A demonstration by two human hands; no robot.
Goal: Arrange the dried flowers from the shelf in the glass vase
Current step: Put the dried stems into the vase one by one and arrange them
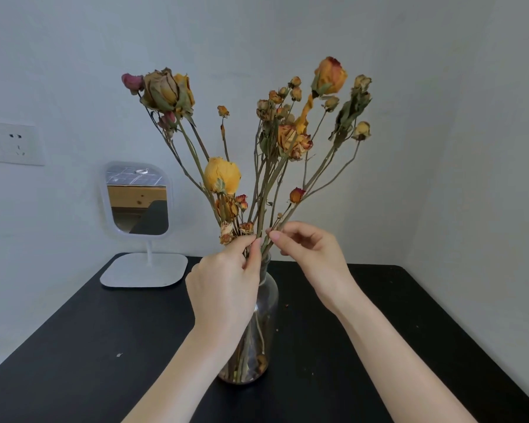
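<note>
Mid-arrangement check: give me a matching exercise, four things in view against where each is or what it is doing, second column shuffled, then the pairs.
Things:
1. glass vase
2. mirror
3. wall socket
4. right hand

Place or state:
A. on the wall, far left
B. pinching a dried flower stem above the vase neck
C. on the black table, stems inside
D. on its white base at the table's back left

Pairs: 1-C, 2-D, 3-A, 4-B
</note>
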